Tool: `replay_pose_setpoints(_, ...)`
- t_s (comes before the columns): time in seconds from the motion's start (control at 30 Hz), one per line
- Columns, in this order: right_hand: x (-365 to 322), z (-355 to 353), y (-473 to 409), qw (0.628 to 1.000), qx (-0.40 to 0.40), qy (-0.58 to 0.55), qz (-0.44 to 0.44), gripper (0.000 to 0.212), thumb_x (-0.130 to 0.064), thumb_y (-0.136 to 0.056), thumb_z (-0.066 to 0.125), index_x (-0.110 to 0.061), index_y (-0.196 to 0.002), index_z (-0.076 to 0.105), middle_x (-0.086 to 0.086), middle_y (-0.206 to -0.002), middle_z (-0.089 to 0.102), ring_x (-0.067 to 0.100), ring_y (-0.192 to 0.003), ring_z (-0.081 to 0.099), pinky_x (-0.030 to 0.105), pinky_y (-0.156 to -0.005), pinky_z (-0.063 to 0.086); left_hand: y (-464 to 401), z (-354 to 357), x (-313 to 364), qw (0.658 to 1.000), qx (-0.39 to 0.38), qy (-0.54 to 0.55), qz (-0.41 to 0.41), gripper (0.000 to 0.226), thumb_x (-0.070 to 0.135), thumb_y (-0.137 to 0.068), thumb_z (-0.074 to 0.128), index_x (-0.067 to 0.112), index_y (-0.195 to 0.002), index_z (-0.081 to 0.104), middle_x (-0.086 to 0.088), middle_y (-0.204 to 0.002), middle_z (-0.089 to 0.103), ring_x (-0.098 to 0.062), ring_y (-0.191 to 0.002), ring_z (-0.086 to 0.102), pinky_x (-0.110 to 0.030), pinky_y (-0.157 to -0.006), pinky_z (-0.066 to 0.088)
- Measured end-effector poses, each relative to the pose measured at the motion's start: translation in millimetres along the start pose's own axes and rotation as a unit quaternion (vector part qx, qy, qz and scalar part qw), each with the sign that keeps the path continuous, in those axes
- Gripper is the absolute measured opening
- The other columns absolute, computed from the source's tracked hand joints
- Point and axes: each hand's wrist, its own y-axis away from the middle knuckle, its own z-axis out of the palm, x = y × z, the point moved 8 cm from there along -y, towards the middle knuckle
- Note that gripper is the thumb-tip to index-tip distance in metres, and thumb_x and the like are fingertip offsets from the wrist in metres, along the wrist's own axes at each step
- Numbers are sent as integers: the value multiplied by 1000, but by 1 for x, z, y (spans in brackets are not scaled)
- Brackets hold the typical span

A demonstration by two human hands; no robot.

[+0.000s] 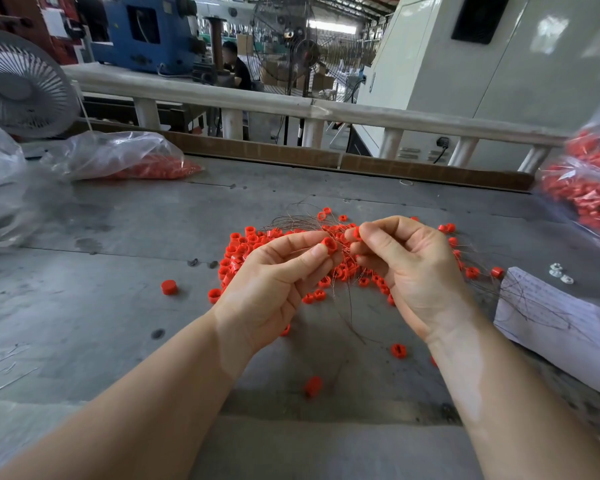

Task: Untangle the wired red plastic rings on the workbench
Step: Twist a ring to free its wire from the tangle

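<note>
A tangled heap of small red plastic rings [243, 244] on thin wires lies in the middle of the grey workbench [118, 306]. Above the heap, my left hand [274, 282] pinches one red ring [329, 244] between thumb and fingers. My right hand [406, 268] pinches another red ring [356, 233] close beside it, with thin wires [291, 220] running between and behind the two. Loose rings lie scattered around, one [169, 287] to the left and one [398, 350] near my right wrist.
Clear plastic bags of red rings lie at the back left [125, 161] and at the right edge [589, 188]. A printed paper sheet [551, 320] with loose wires lies on the right, small white nuts [560, 273] beyond it. A fan [18, 84] stands far left. A cardboard strip [326, 157] borders the bench's back.
</note>
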Motion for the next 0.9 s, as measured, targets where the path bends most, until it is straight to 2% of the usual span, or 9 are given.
replay_pose_setpoints(0.13, 4, -3, -1, 999, 15, 41, 3, 11, -26, -63, 71, -17, -69, 73, 2, -71, 72, 7, -67, 66, 16, -63, 51, 1, 0, 0, 1000, 1, -1, 0, 14, 2, -64, 63, 6, -74, 72, -9, -77, 72, -15, -73, 72, -15, -59, 54)
replay_pose_setpoints(0.27, 6, 1, -1, 998, -9, 63, -2, 13, -18, -59, 73, -25, -70, 76, -3, -76, 74, 7, -77, 69, 14, -70, 50, 1, 0, 0, 1000, -3, -4, -1, 14, 3, -63, 64, 8, -71, 74, -10, -79, 73, -15, -74, 72, -15, -60, 55)
replay_pose_setpoints(0.53, 1, 3, -1, 994, -12, 102, -27, 26, 0, -72, 71, -26, -68, 75, -6, -75, 73, 4, -77, 68, 13, -71, 50, 1, 0, 0, 1000, -5, -4, -1, 15, 2, -63, 64, 8, -70, 75, -9, -79, 73, -14, -74, 72, -15, -60, 54)
replay_pose_setpoints(0.7, -3, 6, 1, 993, -8, 114, -40, 19, -9, -73, 72, -28, -70, 74, -8, -73, 72, 3, -75, 66, 15, -72, 51, 1, -1, 1, 1000, -2, -3, 0, 15, 2, -63, 64, 6, -73, 73, -9, -77, 72, -14, -73, 72, -15, -60, 55)
replay_pose_setpoints(0.8, -3, 7, 1, 996, -9, 87, -29, 10, -23, -67, 70, -31, -71, 74, -7, -67, 70, 3, -66, 63, 15, -66, 51, 1, -1, 1, 1000, 0, -4, 1, 18, 2, -63, 64, 4, -79, 70, -9, -77, 72, -15, -73, 72, -15, -60, 55)
replay_pose_setpoints(0.9, -2, 8, 1, 999, -15, 49, -18, 9, -24, -66, 67, -29, -69, 74, -5, -64, 68, 3, -61, 60, 14, -63, 50, 1, -1, 1, 1000, 4, -4, 4, 19, 2, -63, 63, 3, -81, 68, -8, -76, 72, -14, -72, 72, -15, -60, 55)
